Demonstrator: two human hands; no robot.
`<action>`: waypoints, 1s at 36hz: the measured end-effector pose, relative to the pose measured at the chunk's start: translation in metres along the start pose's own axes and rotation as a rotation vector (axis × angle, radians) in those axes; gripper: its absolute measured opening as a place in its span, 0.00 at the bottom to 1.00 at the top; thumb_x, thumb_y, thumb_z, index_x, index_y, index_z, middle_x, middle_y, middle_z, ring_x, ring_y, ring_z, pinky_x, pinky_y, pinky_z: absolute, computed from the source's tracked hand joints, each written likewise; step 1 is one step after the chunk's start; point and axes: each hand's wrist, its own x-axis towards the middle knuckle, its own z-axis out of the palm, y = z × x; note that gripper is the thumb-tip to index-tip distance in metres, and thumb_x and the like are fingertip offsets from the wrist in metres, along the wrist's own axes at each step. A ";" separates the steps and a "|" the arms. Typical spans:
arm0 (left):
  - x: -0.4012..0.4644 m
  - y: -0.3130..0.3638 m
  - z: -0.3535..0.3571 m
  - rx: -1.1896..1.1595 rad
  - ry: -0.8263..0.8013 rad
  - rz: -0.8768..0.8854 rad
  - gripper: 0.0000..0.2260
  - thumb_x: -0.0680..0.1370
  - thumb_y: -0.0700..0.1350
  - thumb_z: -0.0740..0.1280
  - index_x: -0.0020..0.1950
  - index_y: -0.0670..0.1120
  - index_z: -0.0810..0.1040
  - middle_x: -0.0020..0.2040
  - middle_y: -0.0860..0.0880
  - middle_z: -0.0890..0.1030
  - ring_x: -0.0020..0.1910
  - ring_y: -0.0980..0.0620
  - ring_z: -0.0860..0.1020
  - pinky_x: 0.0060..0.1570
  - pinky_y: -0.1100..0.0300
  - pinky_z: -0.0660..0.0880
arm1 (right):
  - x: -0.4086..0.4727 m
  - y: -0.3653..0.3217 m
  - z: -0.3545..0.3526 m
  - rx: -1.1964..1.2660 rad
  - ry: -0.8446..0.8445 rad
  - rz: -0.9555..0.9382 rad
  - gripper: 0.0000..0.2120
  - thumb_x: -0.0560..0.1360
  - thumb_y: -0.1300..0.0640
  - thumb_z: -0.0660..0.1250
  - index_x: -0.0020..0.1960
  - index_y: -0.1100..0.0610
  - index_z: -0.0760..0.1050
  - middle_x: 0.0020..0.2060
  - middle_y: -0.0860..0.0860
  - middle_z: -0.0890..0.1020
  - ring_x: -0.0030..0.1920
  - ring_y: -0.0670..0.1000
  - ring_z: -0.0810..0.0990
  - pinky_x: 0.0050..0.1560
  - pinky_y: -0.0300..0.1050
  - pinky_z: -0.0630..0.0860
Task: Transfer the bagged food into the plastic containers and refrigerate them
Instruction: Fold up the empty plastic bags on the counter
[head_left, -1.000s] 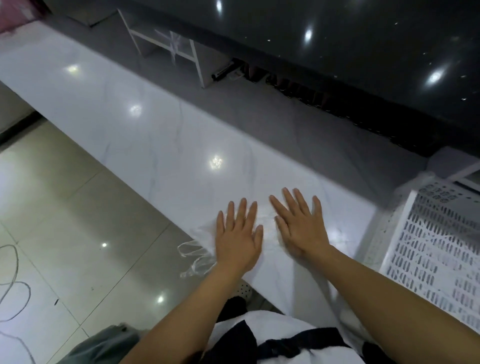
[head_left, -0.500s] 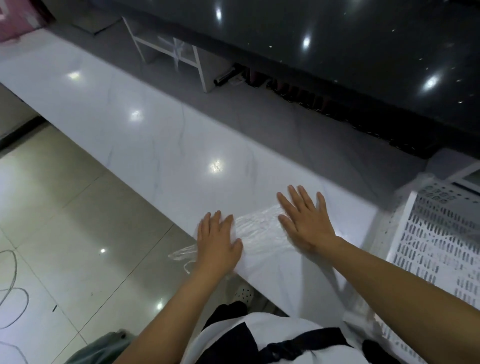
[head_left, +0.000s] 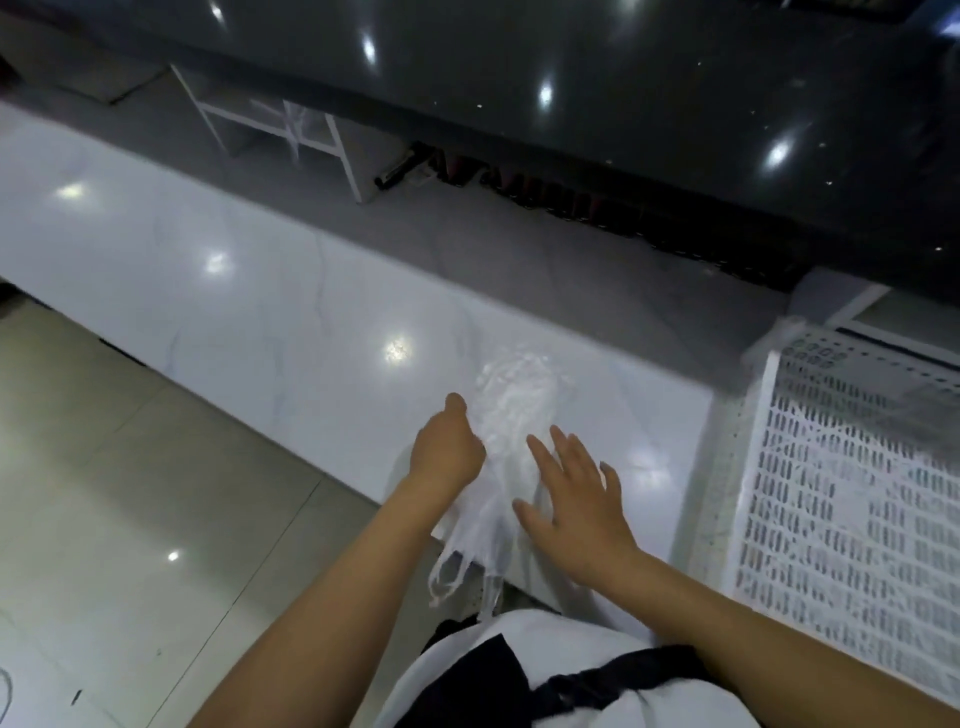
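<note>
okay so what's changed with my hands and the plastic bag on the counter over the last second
The plastic bag, spread flat a second ago, is now gathered into a narrow bunch. The left hand, flat on it before, has curled and grips the bag's left side. The right hand stays open with fingers spread, now at the bag's right side. The white counter and perforated white crate are unchanged.

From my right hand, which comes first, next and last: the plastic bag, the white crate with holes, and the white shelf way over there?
1. Plastic bag: right at the right hand, whose fingers lie on it, on the counter.
2. White crate: off to the hand's right, past the counter's end.
3. White shelf: far off, up and to the left, beyond the counter.
</note>
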 end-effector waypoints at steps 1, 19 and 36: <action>-0.001 0.001 0.002 -0.062 0.001 -0.033 0.14 0.79 0.40 0.61 0.65 0.44 0.66 0.40 0.52 0.73 0.35 0.54 0.74 0.28 0.61 0.68 | 0.002 -0.002 -0.002 -0.013 -0.006 -0.001 0.33 0.81 0.37 0.51 0.81 0.44 0.41 0.81 0.48 0.40 0.80 0.51 0.38 0.78 0.58 0.41; -0.006 0.002 -0.004 -0.632 -0.068 -0.138 0.18 0.76 0.53 0.71 0.64 0.50 0.75 0.57 0.49 0.81 0.53 0.47 0.81 0.56 0.45 0.80 | 0.055 0.029 -0.024 -0.203 -0.150 -0.136 0.35 0.78 0.51 0.58 0.80 0.42 0.47 0.81 0.47 0.43 0.80 0.51 0.37 0.76 0.58 0.34; 0.086 0.019 -0.038 -0.025 -0.057 -0.048 0.39 0.67 0.42 0.76 0.75 0.50 0.63 0.67 0.45 0.71 0.58 0.44 0.75 0.44 0.59 0.70 | 0.064 0.046 -0.003 -0.342 0.066 -0.207 0.32 0.77 0.27 0.39 0.78 0.35 0.40 0.81 0.44 0.43 0.79 0.55 0.34 0.72 0.71 0.35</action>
